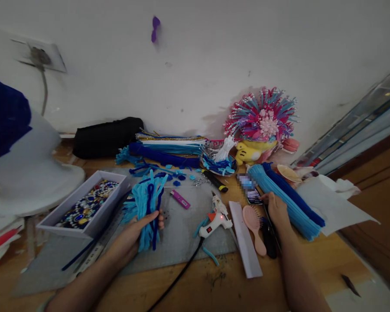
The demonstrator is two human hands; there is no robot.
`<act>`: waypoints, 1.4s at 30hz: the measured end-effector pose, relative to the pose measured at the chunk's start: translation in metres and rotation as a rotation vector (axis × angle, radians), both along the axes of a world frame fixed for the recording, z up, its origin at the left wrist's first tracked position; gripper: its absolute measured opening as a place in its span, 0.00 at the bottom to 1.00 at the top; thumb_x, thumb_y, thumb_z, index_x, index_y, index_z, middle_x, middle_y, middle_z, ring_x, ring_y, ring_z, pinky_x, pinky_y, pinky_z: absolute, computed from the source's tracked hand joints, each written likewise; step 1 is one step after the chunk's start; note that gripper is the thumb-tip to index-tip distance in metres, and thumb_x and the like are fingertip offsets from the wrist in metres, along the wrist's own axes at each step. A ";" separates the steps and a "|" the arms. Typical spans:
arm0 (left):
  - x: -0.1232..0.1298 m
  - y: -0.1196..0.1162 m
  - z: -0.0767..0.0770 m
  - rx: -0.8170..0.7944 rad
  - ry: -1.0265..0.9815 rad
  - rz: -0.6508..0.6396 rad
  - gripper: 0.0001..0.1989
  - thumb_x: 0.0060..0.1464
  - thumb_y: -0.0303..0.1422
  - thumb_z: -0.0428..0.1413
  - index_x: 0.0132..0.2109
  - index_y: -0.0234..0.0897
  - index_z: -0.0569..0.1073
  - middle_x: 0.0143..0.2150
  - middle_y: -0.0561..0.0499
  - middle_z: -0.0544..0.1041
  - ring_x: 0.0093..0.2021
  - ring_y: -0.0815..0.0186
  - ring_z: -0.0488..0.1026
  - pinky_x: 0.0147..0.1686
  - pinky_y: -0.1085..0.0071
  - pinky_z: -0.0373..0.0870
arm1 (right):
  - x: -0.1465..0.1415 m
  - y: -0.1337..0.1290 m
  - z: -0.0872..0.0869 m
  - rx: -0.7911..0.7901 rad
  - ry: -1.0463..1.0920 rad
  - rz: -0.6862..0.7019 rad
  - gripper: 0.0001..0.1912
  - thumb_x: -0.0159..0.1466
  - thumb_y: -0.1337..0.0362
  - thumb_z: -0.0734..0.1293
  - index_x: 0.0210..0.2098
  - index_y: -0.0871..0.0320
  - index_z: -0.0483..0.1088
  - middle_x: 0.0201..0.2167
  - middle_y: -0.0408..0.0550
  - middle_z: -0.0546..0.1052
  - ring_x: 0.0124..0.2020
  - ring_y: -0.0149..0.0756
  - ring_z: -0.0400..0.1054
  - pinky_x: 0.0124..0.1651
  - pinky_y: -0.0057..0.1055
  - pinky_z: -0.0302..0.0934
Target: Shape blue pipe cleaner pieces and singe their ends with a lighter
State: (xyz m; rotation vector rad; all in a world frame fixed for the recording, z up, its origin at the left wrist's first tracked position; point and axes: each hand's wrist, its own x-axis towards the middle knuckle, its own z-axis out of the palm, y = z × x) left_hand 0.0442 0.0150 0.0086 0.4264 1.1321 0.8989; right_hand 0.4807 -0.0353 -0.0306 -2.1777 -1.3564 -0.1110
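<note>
My left hand point(143, 227) is closed around a bundle of light and dark blue pipe cleaners point(147, 195), held above the grey cutting mat point(178, 225). At the right, my right hand point(276, 208) reaches over a smartphone point(255, 197) lying on the table, with a fingertip at its lit screen. Its other fingers are partly hidden, and I see nothing held in it. A purple lighter point(180, 199) lies right of the bundle. Farther right is a white hot glue gun point(216, 221) with a red light on.
A white box of beads point(99, 221) stands at the left, beside a white mannequin head point(35, 173). A pink hairbrush point(254, 227), a paper strip point(245, 242) and light blue pipe cleaners point(286, 203) lie rightward. Behind are a black pouch point(108, 138) and a colourful headpiece point(263, 115).
</note>
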 end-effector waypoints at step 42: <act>-0.002 0.001 -0.006 0.011 -0.008 -0.014 0.10 0.58 0.17 0.54 0.30 0.29 0.76 0.23 0.49 0.78 0.20 0.69 0.75 0.20 0.77 0.74 | -0.003 0.003 -0.003 0.012 0.132 0.017 0.38 0.69 0.41 0.43 0.26 0.55 0.73 0.35 0.55 0.81 0.45 0.47 0.73 0.58 0.47 0.60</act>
